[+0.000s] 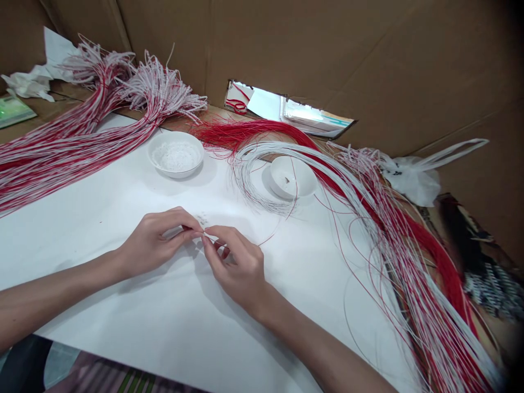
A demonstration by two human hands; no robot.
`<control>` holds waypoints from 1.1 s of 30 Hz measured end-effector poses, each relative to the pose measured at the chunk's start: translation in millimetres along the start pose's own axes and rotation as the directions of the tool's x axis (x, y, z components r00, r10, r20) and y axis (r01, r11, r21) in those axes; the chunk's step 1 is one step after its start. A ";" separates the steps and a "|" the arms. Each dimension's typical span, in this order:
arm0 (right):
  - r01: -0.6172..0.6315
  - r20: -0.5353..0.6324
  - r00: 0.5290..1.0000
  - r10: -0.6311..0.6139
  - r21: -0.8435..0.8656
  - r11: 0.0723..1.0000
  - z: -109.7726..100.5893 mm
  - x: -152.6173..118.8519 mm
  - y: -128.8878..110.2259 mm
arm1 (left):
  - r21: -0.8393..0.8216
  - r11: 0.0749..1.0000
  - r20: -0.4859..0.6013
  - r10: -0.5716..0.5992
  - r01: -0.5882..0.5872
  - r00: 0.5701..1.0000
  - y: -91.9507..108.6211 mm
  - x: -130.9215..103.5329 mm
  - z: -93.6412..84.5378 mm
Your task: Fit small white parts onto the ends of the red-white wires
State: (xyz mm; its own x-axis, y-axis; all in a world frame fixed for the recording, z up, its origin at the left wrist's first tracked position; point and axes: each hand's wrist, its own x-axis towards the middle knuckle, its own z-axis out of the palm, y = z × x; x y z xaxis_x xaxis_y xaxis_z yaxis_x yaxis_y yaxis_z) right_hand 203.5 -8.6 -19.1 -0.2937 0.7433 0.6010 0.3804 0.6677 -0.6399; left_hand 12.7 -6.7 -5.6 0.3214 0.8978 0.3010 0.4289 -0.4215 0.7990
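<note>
My left hand [158, 239] and my right hand [240, 266] meet above the white tabletop, thumbs and fingers pinched and fingertips almost touching. A tiny white piece [203, 233] shows between the fingertips, too small to name. From the right fingers a thin red strand [271, 236] trails off and curves up past a white bowl. Several small white bits [202, 219] lie just behind the fingers. Farther back stands a white bowl [175, 173] holding fine white pieces. A second white bowl [278, 188] to its right has a small dark speck inside.
Bundles of red and white strands [123, 128] lie at back left. Loops of white strands [323, 155], a red bundle [262, 126] and more red-white strands [413, 278] sweep down the right. A plastic bag [417, 180] sits against the cardboard wall [368, 54], which has a slot.
</note>
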 end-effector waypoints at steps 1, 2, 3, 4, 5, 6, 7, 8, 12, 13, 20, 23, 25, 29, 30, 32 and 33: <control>0.014 0.005 1.000 -0.014 0.005 1.000 0.1 -0.5 0.7 | 0.000 1.000 -0.008 0.000 0.000 1.000 0.0 -0.1 0.3; 0.031 0.007 0.999 -0.031 0.008 0.999 0.2 -1.2 1.5 | 0.002 1.000 -0.012 0.000 0.000 1.000 0.0 -0.3 0.6; 0.049 0.005 0.999 -0.049 0.008 0.999 0.4 -1.9 2.4 | 0.006 1.000 -0.015 0.001 -0.001 1.000 -0.1 -0.3 0.8; 0.064 -0.002 0.998 -0.064 0.005 0.998 0.7 -2.7 3.3 | 0.010 1.000 -0.012 0.005 -0.005 1.000 -0.1 -0.4 0.9; 0.075 -0.012 0.997 -0.075 0.001 0.997 1.0 -3.5 4.0 | 0.015 1.000 -0.005 0.009 -0.009 1.000 -0.3 -0.3 0.9; 0.082 -0.020 0.996 -0.082 -0.001 0.997 1.3 -4.1 4.5 | 0.016 1.000 0.003 0.014 -0.014 1.000 -0.4 -0.1 0.8; 0.085 -0.026 0.996 -0.085 -0.003 0.996 1.6 -4.5 4.8 | 0.015 1.000 0.010 0.019 -0.019 1.000 -0.6 0.1 0.5; 0.084 -0.028 0.996 -0.084 -0.005 0.996 1.9 -4.7 4.8 | 0.014 1.000 0.016 0.022 -0.022 1.000 -0.7 0.4 0.3; 0.051 -0.035 0.998 -0.053 -0.033 0.998 2.8 -3.8 2.9 | 0.041 0.999 0.006 0.031 -0.031 1.000 0.0 2.0 -1.0; 0.035 -0.047 0.998 -0.037 -0.045 0.998 2.9 -3.3 2.2 | 0.057 0.998 -0.003 0.038 -0.037 0.999 0.5 2.5 -1.2; -0.095 -0.048 0.995 0.091 -0.088 0.992 2.7 -1.2 1.3 | 0.126 0.990 -0.106 0.073 -0.059 0.992 -0.2 6.0 -0.3; -0.130 -0.033 0.991 0.128 -0.061 0.990 3.5 -1.3 2.1 | 0.150 0.987 -0.099 0.072 -0.057 0.992 -2.5 7.0 0.3; -0.120 -0.011 0.993 0.119 -0.040 0.992 4.1 -1.4 3.0 | 0.176 0.982 -0.069 0.074 -0.060 0.995 -3.5 7.3 0.8; -0.127 0.051 0.990 0.129 -0.026 0.992 3.8 -0.8 5.0 | 0.235 0.971 -0.002 0.036 -0.034 0.999 -5.3 7.5 2.1; -0.140 0.054 0.989 0.141 -0.024 0.990 3.6 -0.5 5.2 | 0.247 0.969 0.030 0.018 -0.025 0.999 -6.0 7.6 2.5; -0.166 0.040 0.985 0.167 -0.024 0.986 3.1 -0.1 4.8 | 0.274 0.962 0.106 -0.015 -0.015 0.994 -7.8 7.4 3.4; -0.180 0.028 0.983 0.180 -0.024 0.983 2.9 0.0 4.3 | 0.292 0.956 0.142 -0.026 -0.017 0.990 -8.8 7.2 3.9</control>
State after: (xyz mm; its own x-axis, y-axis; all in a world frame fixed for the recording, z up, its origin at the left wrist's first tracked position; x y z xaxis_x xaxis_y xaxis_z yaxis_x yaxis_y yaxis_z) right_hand 202.5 -5.6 -23.2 -0.2449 0.8524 0.4620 0.4480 0.5221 -0.7258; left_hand 14.5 3.0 -12.4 0.4269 0.8812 0.2033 0.6514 -0.4555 0.6068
